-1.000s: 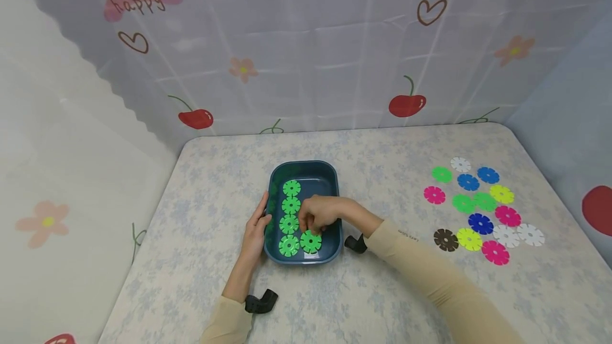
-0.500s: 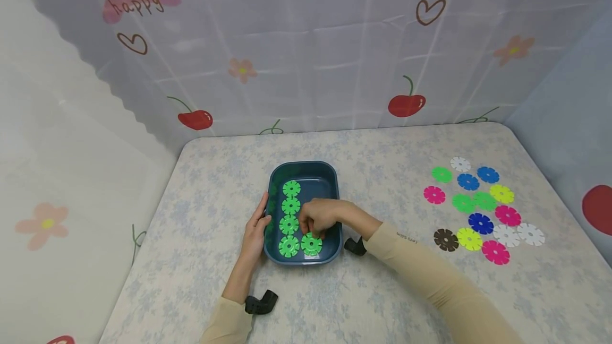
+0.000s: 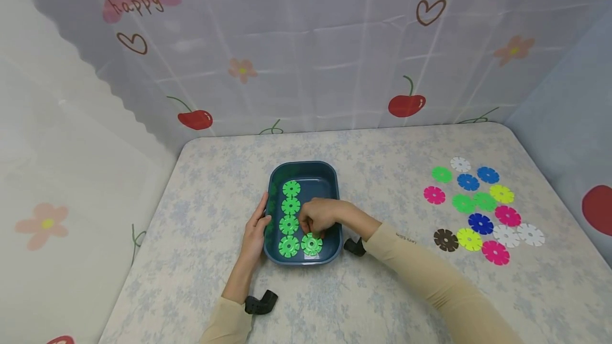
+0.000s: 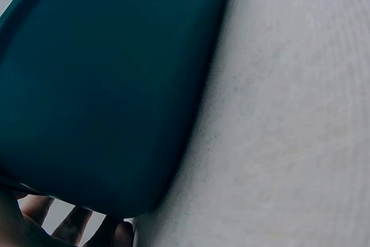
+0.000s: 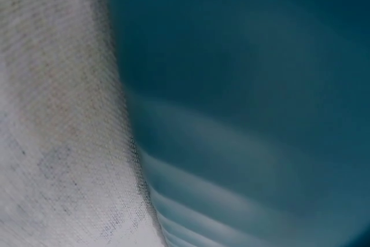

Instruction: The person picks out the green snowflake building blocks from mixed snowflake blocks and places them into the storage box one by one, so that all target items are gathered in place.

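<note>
"Where's the disc (image 3: 312, 247)?"

"In the tray (image 3: 321, 187), between 5 and 6 o'clock. It's green, just beside the nearest of four others (image 3: 289, 225), also green, lined up from 11 to 7."

"And the right hand (image 3: 320, 214)?"

"Over the rim at 3 o'clock, fingers curled down, the tips drawn together on the disc's 12 o'clock edge. They pinch it; whether the disc is off the bottom I can't tell."

"The left hand (image 3: 253, 230)?"

"At the tray's 9 o'clock side, fingers fairly straight against the outer wall, thumb spread away from them to touch the rim."

"Further out?"

"A black mount (image 3: 261, 302) by the left wrist, another (image 3: 354, 247) by the right, and tan sleeves (image 3: 430, 275). On the table (image 3: 382, 169), well apart from the tray at 3 o'clock, loose discs (image 3: 481, 223) in white, green, blue, yellow, pink and brown."

"Beyond that?"

"At 12, a curtain (image 3: 311, 78) printed with cherries, hearts and flowers."
</note>
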Available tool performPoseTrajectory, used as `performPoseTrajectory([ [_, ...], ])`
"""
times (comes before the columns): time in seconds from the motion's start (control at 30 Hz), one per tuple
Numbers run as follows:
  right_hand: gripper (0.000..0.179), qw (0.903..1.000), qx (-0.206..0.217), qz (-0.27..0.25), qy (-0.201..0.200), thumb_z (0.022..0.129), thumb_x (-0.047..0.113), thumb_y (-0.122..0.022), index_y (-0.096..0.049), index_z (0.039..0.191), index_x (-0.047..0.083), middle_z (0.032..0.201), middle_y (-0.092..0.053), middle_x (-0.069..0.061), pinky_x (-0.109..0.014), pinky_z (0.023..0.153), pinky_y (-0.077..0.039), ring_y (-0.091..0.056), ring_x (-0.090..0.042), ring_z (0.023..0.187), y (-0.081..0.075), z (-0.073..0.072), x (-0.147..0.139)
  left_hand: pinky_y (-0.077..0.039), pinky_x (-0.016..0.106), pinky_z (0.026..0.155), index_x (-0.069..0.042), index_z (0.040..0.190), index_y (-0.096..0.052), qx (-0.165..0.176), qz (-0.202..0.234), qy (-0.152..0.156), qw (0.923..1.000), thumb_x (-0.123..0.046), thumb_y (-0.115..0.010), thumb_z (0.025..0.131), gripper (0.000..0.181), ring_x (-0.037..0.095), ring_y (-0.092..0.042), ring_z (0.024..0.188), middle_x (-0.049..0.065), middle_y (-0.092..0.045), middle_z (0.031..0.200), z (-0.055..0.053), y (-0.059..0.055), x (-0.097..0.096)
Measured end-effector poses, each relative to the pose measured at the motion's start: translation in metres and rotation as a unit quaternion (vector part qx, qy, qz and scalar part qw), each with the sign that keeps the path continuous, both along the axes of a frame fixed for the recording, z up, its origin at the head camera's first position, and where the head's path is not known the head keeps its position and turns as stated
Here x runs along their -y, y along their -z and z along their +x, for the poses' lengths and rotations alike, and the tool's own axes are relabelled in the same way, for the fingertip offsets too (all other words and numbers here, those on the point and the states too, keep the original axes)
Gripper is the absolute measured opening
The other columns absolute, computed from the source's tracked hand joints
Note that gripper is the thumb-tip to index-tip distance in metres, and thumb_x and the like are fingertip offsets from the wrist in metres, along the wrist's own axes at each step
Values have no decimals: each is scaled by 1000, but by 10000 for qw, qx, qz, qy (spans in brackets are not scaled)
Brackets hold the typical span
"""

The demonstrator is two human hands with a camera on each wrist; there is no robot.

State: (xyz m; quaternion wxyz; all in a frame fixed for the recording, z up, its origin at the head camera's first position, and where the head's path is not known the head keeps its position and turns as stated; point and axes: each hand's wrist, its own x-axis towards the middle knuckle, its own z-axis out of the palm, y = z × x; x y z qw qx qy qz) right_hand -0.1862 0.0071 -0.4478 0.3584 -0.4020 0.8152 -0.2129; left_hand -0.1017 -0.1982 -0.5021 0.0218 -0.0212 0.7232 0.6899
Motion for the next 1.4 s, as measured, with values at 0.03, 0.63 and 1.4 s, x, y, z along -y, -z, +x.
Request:
performPoseTrajectory([
  [0.03, 18, 10000, -26, 9, 9, 81, -7, -68, -72, 83, 11, 69, -67, 0, -25, 56, -50, -66, -18, 60, 0, 0, 0, -11, 47, 123, -28, 156, -27, 8, -11, -16, 10000, -13, -36, 105, 54, 19, -9, 152, -7, -18, 163, 0, 0, 0],
  [0.63, 10, 9950, -377, -915, -109, 84, 1, -71, -72, 93, 6, 75, -65, 5, -21, 60, -48, -57, -6, 64, -14, -3, -13, -13, 49, 122, -26, 156, -28, 151, -157, -168, 9996, -15, -38, 104, 53, 21, -12, 152, -8, -20, 162, -1, 2, 0],
  [1.4, 39, 9140, -209, -2143, 3439, 94, 11, -65, -57, 129, -2, 112, -63, -13, -27, 78, -55, -67, -12, 90, -28, -33, -263, -11, 49, 122, -29, 156, -27, 155, -223, -84, 9996, -14, -36, 105, 54, 20, -9, 152, -7, -17, 163, 0, 0, -1],
])
